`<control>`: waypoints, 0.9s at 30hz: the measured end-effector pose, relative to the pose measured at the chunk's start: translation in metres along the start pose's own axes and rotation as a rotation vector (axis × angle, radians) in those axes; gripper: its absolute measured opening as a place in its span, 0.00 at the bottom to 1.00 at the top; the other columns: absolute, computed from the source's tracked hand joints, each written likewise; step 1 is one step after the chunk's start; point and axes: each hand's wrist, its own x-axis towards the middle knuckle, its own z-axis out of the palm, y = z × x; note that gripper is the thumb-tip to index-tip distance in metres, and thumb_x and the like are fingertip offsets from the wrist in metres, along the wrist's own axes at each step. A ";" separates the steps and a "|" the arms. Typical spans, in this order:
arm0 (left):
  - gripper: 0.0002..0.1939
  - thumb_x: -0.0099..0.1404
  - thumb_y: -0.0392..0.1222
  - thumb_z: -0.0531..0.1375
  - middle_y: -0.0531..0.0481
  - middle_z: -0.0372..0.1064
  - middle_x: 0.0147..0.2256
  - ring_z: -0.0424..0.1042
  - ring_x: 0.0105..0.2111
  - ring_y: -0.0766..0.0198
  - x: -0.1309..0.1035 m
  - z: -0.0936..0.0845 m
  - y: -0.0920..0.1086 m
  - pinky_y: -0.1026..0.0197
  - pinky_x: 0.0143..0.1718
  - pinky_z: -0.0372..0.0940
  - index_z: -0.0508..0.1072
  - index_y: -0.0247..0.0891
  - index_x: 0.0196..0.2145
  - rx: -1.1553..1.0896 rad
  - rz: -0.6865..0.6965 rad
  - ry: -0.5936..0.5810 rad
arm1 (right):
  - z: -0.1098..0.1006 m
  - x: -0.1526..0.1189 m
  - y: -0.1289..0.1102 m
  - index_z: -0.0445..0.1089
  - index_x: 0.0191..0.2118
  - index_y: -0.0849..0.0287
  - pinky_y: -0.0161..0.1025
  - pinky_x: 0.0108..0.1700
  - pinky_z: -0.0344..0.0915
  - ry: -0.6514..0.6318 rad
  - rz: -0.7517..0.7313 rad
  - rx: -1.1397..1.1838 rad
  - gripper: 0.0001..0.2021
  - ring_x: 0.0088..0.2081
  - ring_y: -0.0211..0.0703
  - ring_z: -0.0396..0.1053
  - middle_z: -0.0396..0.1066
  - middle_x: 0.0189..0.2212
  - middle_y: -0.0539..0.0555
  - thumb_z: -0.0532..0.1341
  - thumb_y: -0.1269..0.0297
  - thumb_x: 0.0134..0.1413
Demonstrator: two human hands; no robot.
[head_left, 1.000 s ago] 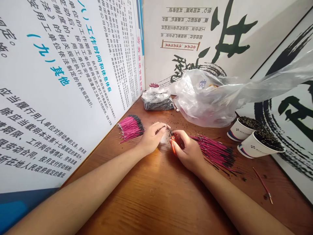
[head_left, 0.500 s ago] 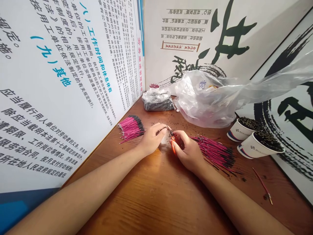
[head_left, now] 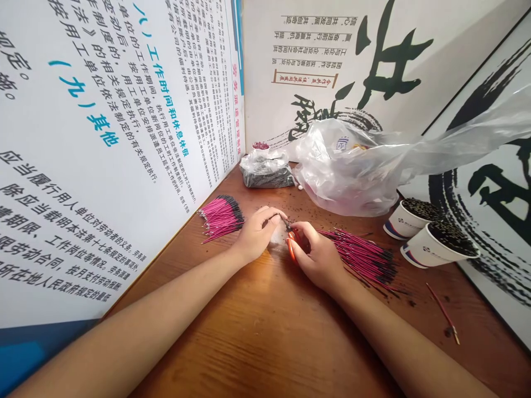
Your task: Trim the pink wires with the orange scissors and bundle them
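My left hand (head_left: 257,233) is pinched closed at mid-table on something thin and dark, too small to make out. My right hand (head_left: 321,254) grips a pair of cutting pliers with orange handles (head_left: 291,247). Their dark jaws (head_left: 287,224) point at the left fingertips. Beside my left hand lies a neat bundle of pink wires with black ends (head_left: 223,218). A looser heap of similar pink and black wires (head_left: 365,257) lies just right of my right hand. Under the hands, a small clear plastic piece (head_left: 277,236) is partly hidden.
Two paper cups (head_left: 431,251) full of small dark pieces stand at the right. A large clear plastic bag (head_left: 348,177) and a wrapped dark pack (head_left: 267,172) lie at the back. One single wire (head_left: 443,312) lies at the right. Printed boards (head_left: 166,110) enclose the table.
The pliers have shifted and turned slightly near the left fingertips. Left fingers have moved a little. The view has shifted slightly; everything else lies as before.
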 end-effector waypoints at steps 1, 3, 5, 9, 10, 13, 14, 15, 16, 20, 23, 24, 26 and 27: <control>0.12 0.69 0.37 0.51 0.48 0.71 0.38 0.70 0.42 0.61 0.000 0.000 0.000 0.59 0.48 0.63 0.74 0.38 0.39 -0.003 0.000 0.000 | 0.000 0.000 0.000 0.65 0.47 0.56 0.35 0.29 0.59 0.003 0.001 0.000 0.11 0.28 0.41 0.69 0.74 0.31 0.51 0.56 0.63 0.60; 0.12 0.69 0.37 0.51 0.48 0.70 0.38 0.70 0.42 0.61 0.000 0.000 0.000 0.59 0.48 0.63 0.74 0.38 0.39 -0.007 -0.002 -0.005 | 0.000 0.000 0.000 0.65 0.47 0.56 0.35 0.29 0.58 0.012 0.000 -0.002 0.10 0.28 0.41 0.69 0.74 0.31 0.51 0.56 0.63 0.60; 0.12 0.69 0.37 0.51 0.49 0.70 0.38 0.70 0.42 0.61 0.000 0.000 0.000 0.58 0.48 0.63 0.74 0.38 0.39 -0.008 -0.004 -0.007 | 0.000 0.000 -0.001 0.65 0.47 0.56 0.35 0.29 0.58 0.016 -0.001 -0.003 0.10 0.28 0.41 0.69 0.74 0.30 0.51 0.56 0.63 0.60; 0.12 0.68 0.36 0.50 0.49 0.70 0.38 0.69 0.41 0.61 0.000 0.000 0.001 0.59 0.47 0.63 0.75 0.39 0.39 0.002 -0.013 -0.010 | 0.000 0.000 -0.002 0.65 0.47 0.56 0.35 0.30 0.59 0.009 -0.001 -0.003 0.11 0.28 0.41 0.68 0.74 0.31 0.51 0.56 0.63 0.59; 0.12 0.68 0.36 0.50 0.49 0.70 0.37 0.69 0.41 0.61 0.000 0.000 0.001 0.59 0.46 0.63 0.75 0.38 0.39 0.002 -0.015 -0.011 | 0.000 0.000 -0.002 0.65 0.47 0.56 0.35 0.30 0.59 0.009 -0.001 -0.004 0.11 0.28 0.41 0.68 0.74 0.31 0.51 0.56 0.63 0.59; 0.12 0.67 0.35 0.50 0.49 0.69 0.37 0.69 0.41 0.61 0.000 0.000 0.002 0.59 0.46 0.63 0.75 0.38 0.38 -0.007 -0.016 -0.013 | 0.000 0.000 -0.002 0.66 0.48 0.56 0.35 0.30 0.59 0.008 -0.005 -0.009 0.11 0.28 0.41 0.69 0.74 0.31 0.51 0.56 0.63 0.60; 0.12 0.67 0.35 0.50 0.49 0.69 0.37 0.69 0.41 0.61 0.000 0.000 0.002 0.59 0.46 0.63 0.74 0.38 0.38 -0.009 -0.018 -0.014 | -0.001 0.000 -0.002 0.66 0.48 0.56 0.35 0.31 0.59 0.007 -0.008 -0.013 0.11 0.28 0.41 0.69 0.75 0.31 0.51 0.56 0.63 0.60; 0.12 0.67 0.35 0.50 0.49 0.69 0.37 0.69 0.41 0.61 0.000 0.000 0.003 0.59 0.47 0.62 0.74 0.38 0.38 -0.011 -0.022 -0.015 | -0.001 0.000 -0.002 0.66 0.48 0.56 0.35 0.31 0.60 0.005 -0.011 -0.019 0.11 0.29 0.42 0.70 0.75 0.32 0.51 0.55 0.63 0.60; 0.12 0.68 0.36 0.50 0.49 0.69 0.37 0.69 0.41 0.61 0.000 0.000 0.003 0.59 0.47 0.62 0.74 0.37 0.38 -0.011 -0.027 -0.016 | -0.001 0.000 -0.001 0.66 0.48 0.57 0.36 0.31 0.60 0.006 -0.015 -0.025 0.11 0.29 0.42 0.70 0.75 0.32 0.52 0.55 0.63 0.60; 0.13 0.68 0.37 0.50 0.49 0.69 0.37 0.69 0.41 0.61 0.000 0.000 0.004 0.60 0.47 0.62 0.75 0.37 0.39 -0.016 -0.026 -0.023 | -0.002 -0.001 -0.001 0.66 0.48 0.57 0.36 0.33 0.61 0.023 -0.019 -0.033 0.12 0.31 0.43 0.71 0.75 0.33 0.53 0.55 0.62 0.61; 0.13 0.68 0.38 0.50 0.49 0.69 0.37 0.69 0.41 0.61 0.000 0.000 0.003 0.60 0.47 0.62 0.75 0.37 0.39 -0.018 -0.021 -0.019 | -0.001 -0.001 -0.001 0.66 0.48 0.56 0.36 0.32 0.60 0.028 -0.009 -0.021 0.11 0.30 0.43 0.70 0.75 0.32 0.52 0.55 0.62 0.61; 0.13 0.68 0.37 0.50 0.49 0.69 0.37 0.69 0.41 0.61 0.000 0.000 0.003 0.60 0.47 0.63 0.75 0.37 0.39 -0.016 -0.023 -0.017 | -0.001 -0.001 -0.002 0.66 0.48 0.56 0.36 0.32 0.60 0.027 -0.008 -0.020 0.11 0.30 0.43 0.70 0.75 0.32 0.52 0.55 0.62 0.60; 0.12 0.68 0.37 0.50 0.49 0.70 0.37 0.69 0.41 0.61 0.000 0.000 0.002 0.59 0.47 0.63 0.75 0.37 0.39 -0.014 -0.025 -0.016 | -0.001 -0.001 -0.002 0.66 0.47 0.56 0.36 0.31 0.60 0.025 -0.005 -0.025 0.11 0.29 0.42 0.70 0.74 0.31 0.51 0.55 0.62 0.60; 0.13 0.68 0.37 0.50 0.48 0.70 0.37 0.69 0.42 0.61 0.000 0.000 0.002 0.59 0.47 0.63 0.75 0.37 0.39 -0.015 -0.025 -0.016 | -0.001 -0.001 -0.002 0.66 0.47 0.56 0.36 0.31 0.59 0.024 -0.004 -0.028 0.11 0.29 0.42 0.70 0.74 0.31 0.51 0.56 0.63 0.59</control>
